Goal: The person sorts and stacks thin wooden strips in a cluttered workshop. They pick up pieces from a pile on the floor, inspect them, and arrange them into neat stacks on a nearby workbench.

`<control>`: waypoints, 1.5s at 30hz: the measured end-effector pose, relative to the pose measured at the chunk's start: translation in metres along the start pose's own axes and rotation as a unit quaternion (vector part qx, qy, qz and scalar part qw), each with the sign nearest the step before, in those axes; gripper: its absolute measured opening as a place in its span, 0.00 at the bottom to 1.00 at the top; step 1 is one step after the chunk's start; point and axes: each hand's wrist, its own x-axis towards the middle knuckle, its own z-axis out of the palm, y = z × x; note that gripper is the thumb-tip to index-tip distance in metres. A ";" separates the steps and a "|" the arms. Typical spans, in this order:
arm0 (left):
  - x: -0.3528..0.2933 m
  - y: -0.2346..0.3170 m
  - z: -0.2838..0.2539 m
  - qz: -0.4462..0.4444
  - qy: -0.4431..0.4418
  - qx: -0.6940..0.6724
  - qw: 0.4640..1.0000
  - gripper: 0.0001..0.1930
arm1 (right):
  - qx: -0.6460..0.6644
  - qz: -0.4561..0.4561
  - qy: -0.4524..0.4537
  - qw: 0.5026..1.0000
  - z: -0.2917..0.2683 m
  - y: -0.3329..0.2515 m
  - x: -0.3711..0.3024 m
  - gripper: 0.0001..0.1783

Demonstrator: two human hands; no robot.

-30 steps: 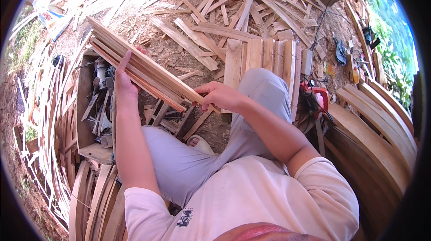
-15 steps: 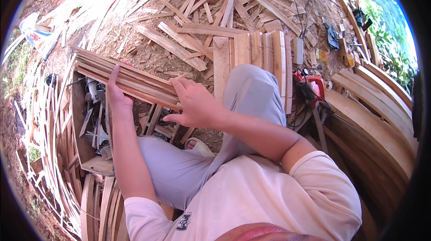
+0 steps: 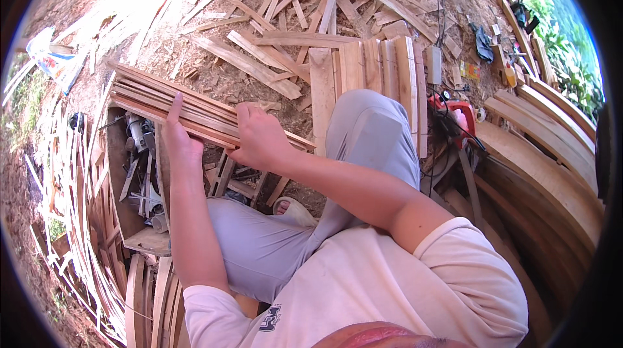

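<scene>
A bundle of thin wooden strips (image 3: 146, 95), stacked face to face, lies slantwise in front of me above an open wooden box. My left hand (image 3: 180, 129) is closed round it from below left of its middle, thumb up over the near face. Wrapped round its right part is my right hand (image 3: 259, 138), with the fingers over the top edge and the thumb at the lower edge. One strip's end juts out to the right beyond my right hand. The undersides of the strips and some fingertips are hidden.
The wooden box (image 3: 120, 202) holds grey tools and metal parts. A row of upright boards (image 3: 354, 72) stands beyond my knee. To its right sit a red power tool (image 3: 462, 118) and a white power strip (image 3: 433, 66). Scrap slats (image 3: 250, 69) litter the ground; curved planks (image 3: 538, 160) are stacked at right.
My right hand has gone from resting open at the bundle's right end to closing round it farther left. One strip now sticks out past the others at the right.
</scene>
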 end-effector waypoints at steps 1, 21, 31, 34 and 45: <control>0.001 0.001 -0.001 0.004 -0.025 -0.026 0.999 0.28 | 0.006 -0.007 0.021 1.000 0.002 0.000 -0.001 0.40; -0.044 0.003 0.000 -0.025 -0.034 0.165 0.985 0.29 | -0.040 0.114 -0.369 0.922 -0.100 0.122 0.109 0.46; -0.096 0.011 -0.024 -0.014 0.070 0.214 0.974 0.28 | -0.281 0.290 -0.016 0.914 -0.080 0.429 0.230 0.22; -0.109 0.012 -0.029 -0.022 0.078 0.263 0.961 0.30 | -0.266 0.295 -0.026 0.918 -0.067 0.439 0.240 0.23; -0.122 0.012 -0.035 -0.029 0.069 0.230 0.970 0.28 | -0.254 0.292 0.069 0.920 -0.107 0.484 0.315 0.22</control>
